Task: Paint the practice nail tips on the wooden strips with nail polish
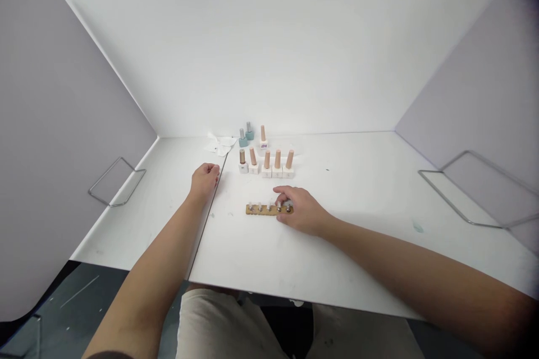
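Five pegs (269, 208) stand spaced along the strip (264, 213), likely to avoid touching. Right hand (302, 210) wraps its right end—perhaps steadying it; whether it grasps, I cannot tell. Left hand (204, 180), left of it, is curled—contents hidden.

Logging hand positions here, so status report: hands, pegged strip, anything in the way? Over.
Left hand loosely curled, nothing seen in it. Right hand at right end of pegged strip, grip unclear. Bottles beyond strip, none between it and right hand.

No text legible. Dark marks on brown-capped bottle (243, 169), coloured label (264, 145) on rear pink-capped bottle (264, 141): too small to read.
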Demonstrator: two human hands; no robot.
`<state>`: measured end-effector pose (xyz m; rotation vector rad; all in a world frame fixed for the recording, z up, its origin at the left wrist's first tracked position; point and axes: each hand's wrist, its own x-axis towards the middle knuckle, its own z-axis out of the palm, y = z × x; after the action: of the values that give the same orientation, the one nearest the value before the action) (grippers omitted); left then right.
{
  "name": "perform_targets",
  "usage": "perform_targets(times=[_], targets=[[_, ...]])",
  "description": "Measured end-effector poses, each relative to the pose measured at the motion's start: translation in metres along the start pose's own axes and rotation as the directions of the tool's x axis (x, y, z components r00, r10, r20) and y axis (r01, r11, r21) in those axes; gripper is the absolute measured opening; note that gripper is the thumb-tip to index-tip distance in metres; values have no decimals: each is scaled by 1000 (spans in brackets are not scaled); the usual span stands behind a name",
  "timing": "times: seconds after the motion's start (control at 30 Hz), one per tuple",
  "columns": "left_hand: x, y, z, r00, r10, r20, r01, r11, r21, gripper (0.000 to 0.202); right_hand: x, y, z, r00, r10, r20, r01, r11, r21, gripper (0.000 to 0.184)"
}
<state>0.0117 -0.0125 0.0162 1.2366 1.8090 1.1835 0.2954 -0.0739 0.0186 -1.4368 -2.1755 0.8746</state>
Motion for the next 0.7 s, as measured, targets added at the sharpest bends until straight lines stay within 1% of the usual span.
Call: perform_targets(times=[0.53,0.7], targets=[[2,-2,-1,1000,9,7,-10,1000,24,31,-1,1,1,1000,7,3,-7,999,45,59],[0,-1,-2,1000,14,1,-14,999,32,29,-3,0,-1,1000,-19,-20,20,997,73,61]])
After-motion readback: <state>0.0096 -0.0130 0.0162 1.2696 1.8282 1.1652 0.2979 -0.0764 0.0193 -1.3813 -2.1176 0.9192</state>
